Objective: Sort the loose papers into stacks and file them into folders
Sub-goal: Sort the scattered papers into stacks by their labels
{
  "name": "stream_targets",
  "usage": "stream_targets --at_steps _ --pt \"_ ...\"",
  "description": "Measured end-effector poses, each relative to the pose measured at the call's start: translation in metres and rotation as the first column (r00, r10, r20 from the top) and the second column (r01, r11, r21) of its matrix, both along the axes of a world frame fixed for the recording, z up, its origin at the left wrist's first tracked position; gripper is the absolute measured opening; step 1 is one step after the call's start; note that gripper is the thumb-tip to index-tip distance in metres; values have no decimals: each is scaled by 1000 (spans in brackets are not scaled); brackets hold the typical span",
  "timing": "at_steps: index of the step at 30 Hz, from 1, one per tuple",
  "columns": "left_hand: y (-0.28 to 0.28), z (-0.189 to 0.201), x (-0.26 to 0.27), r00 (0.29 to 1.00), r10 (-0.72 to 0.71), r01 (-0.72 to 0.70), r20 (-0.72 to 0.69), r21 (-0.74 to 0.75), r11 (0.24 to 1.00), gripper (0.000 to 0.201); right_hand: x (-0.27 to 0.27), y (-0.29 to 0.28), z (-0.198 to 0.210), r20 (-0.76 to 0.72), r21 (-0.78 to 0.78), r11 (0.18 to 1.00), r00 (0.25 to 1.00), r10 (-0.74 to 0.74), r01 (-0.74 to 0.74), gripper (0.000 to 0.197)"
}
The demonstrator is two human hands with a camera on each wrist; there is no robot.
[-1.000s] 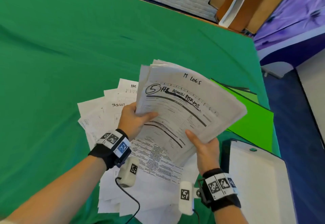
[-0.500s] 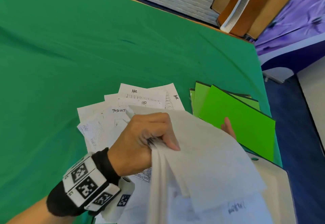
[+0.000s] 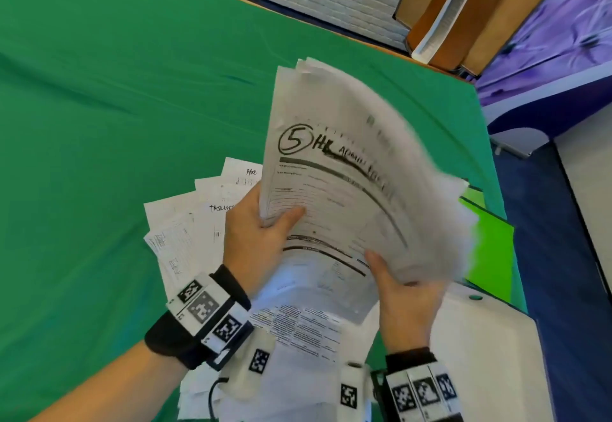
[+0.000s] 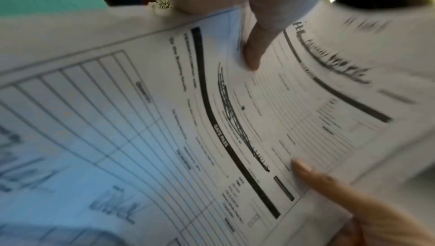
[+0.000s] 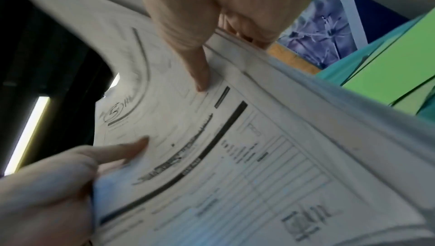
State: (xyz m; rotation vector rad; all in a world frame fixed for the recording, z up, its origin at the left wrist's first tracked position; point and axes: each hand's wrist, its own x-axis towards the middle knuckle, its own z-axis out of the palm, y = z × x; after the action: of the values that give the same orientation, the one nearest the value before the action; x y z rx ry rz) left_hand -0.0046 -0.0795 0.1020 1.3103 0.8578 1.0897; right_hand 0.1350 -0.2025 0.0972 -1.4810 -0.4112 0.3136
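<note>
Half a second back the thick sheaf of white printed forms (image 3: pixel 347 183) was flipped down near me; now it stands raised, face up. My left hand (image 3: pixel 261 236) pinches its left edge, my right hand (image 3: pixel 404 302) its near edge. Bright green card folders (image 3: pixel 490 246) lie right of the sheaf, nearer my right hand, long edges running near-to-far.

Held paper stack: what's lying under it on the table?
Under the held paper stack lie loose sheets fanned on the green cloth, and green folders show at its right edge. The stack and both hands cover most of each.
</note>
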Motion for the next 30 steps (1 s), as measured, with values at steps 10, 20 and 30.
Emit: stream_targets --at_steps 10,20,30 --pt "-12 -8 3 984 -34 34 174 6 999 59 -9 -4 -8 -8 22 982 983 185 -185 40" --pt "4 -35 6 984 -151 150 -94 -24 988 62 0 -20 -26 -89 -43 971 969 230 -234 46" --pt "10 -63 20 929 -309 288 -205 -124 949 47 7 -1 -48 -128 -174 960 972 197 -218 18"
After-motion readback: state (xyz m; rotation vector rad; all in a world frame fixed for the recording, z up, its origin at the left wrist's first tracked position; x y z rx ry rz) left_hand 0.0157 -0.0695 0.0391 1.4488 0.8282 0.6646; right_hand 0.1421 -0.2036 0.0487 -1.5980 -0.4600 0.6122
